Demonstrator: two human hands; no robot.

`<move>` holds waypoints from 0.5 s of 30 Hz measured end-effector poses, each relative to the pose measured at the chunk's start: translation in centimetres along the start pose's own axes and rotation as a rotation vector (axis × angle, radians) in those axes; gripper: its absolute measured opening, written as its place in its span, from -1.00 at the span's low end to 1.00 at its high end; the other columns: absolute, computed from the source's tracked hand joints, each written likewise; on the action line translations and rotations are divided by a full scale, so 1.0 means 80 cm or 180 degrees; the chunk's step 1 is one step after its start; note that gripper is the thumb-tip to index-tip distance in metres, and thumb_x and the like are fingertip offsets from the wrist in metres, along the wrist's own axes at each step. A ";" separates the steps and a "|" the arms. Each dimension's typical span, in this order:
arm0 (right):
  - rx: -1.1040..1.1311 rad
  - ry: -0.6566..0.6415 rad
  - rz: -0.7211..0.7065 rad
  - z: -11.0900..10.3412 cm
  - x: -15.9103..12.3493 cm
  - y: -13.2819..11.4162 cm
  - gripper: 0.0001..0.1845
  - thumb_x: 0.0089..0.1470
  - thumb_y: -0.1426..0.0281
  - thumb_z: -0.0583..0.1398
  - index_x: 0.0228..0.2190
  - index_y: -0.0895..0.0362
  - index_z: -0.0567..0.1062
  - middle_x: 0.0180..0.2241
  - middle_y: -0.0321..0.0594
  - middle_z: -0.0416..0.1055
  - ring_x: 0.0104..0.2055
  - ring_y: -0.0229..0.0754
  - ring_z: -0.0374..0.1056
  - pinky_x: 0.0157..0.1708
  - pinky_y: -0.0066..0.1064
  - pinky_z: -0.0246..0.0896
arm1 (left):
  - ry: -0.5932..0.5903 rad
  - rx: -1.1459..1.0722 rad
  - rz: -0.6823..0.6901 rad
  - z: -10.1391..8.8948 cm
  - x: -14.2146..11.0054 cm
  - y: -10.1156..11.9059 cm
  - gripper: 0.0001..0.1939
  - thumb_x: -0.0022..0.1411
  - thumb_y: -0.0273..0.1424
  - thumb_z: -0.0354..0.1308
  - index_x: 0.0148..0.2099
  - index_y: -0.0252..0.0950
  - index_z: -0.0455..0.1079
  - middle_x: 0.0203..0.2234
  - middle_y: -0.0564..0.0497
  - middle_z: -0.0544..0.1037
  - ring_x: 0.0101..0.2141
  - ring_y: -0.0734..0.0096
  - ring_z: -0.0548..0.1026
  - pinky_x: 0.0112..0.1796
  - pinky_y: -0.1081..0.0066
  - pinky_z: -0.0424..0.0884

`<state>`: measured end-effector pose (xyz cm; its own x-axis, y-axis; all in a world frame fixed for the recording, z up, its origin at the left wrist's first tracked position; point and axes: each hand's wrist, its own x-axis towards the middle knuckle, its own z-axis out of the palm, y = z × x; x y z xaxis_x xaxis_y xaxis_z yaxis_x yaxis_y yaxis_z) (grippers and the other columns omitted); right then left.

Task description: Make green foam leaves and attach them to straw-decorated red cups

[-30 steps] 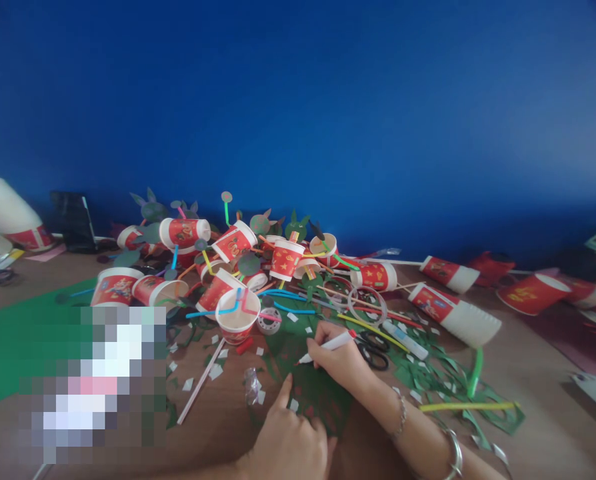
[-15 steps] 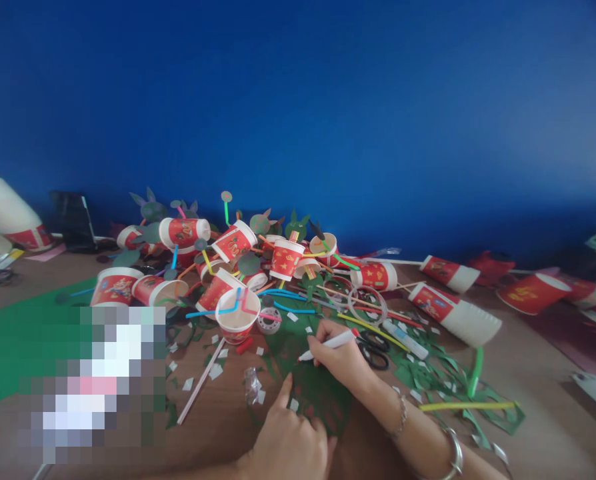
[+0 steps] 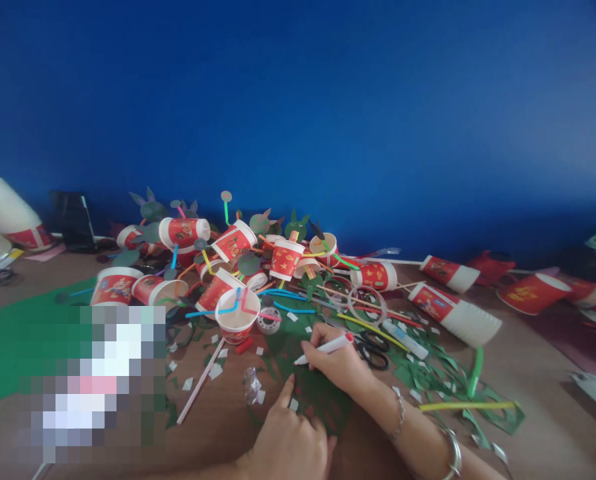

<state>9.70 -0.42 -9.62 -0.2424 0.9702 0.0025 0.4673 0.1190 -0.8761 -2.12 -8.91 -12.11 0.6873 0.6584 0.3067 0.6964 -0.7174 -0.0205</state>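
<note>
My right hand [image 3: 339,361] grips a white marker [image 3: 323,347] with its tip down on a dark green paper sheet [image 3: 312,390] that lies on the wooden table. My left hand [image 3: 289,439] rests on the near edge of that sheet, its forefinger stretched out and pressing the paper, the other fingers curled. Red marks show on the sheet beneath my hands. Bracelets circle my right wrist.
A heap of red and white paper cups [image 3: 236,319] with coloured straws and green cut-outs lies just beyond the sheet. Black scissors [image 3: 372,352], a glue tube [image 3: 405,339], tape rings [image 3: 367,303] and green scraps lie to the right. A large green sheet [image 3: 13,340] covers the left.
My right hand has shifted the marker slightly left and away across the green sheet. The left hand has stayed in place.
</note>
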 end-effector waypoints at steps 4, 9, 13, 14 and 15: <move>0.0033 -0.0027 0.0084 0.000 -0.001 -0.002 -0.75 -0.08 0.39 0.14 -0.69 0.07 0.20 -0.76 -0.40 0.31 -0.67 -0.29 0.28 -0.68 -0.54 0.04 | 0.0045 0.0020 -0.0002 0.000 0.000 0.001 -0.68 0.15 -0.29 0.12 -0.57 -0.35 0.42 -0.76 0.01 0.49 -0.73 0.39 0.44 -0.13 0.12 0.34; 0.0009 -0.0072 0.0073 0.000 -0.001 -0.002 -0.75 -0.08 0.38 0.15 -0.69 0.08 0.22 -0.74 -0.39 0.32 -0.66 -0.31 0.24 -0.67 -0.54 0.04 | 0.0047 0.0014 -0.0006 0.002 -0.002 0.000 -0.62 0.23 -0.27 0.03 -0.56 -0.35 0.41 -0.75 0.02 0.49 -0.72 0.40 0.45 -0.06 0.11 0.29; -0.0019 -0.0098 0.0044 0.000 -0.001 -0.002 -0.75 -0.07 0.36 0.16 -0.68 0.09 0.24 -0.74 -0.39 0.31 -0.66 -0.32 0.19 -0.65 -0.54 0.04 | 0.0130 0.0034 0.0001 0.004 -0.002 0.000 -0.63 0.20 -0.27 0.06 -0.57 -0.35 0.41 -0.77 0.02 0.48 -0.74 0.40 0.44 -0.08 0.11 0.30; -0.0025 -0.0104 0.0050 0.000 -0.001 -0.002 -0.75 -0.08 0.37 0.16 -0.68 0.09 0.24 -0.73 -0.39 0.31 -0.65 -0.33 0.19 -0.64 -0.54 0.04 | 0.0126 0.0030 0.0005 0.004 -0.002 0.000 -0.63 0.20 -0.27 0.06 -0.57 -0.36 0.41 -0.77 0.02 0.47 -0.75 0.40 0.43 -0.08 0.11 0.30; -0.0037 -0.0110 0.0055 0.001 -0.001 -0.001 -0.75 -0.08 0.37 0.17 -0.68 0.09 0.24 -0.73 -0.38 0.32 -0.65 -0.33 0.19 -0.63 -0.54 0.04 | 0.0110 0.0025 0.0005 0.004 -0.002 0.000 -0.63 0.20 -0.27 0.06 -0.57 -0.36 0.41 -0.78 0.02 0.47 -0.75 0.40 0.43 -0.08 0.11 0.30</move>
<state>9.63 -0.54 -9.54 -0.2633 0.9643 -0.0294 0.4814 0.1049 -0.8702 -2.14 -8.95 -12.46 0.6809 0.6490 0.3394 0.6971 -0.7165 -0.0283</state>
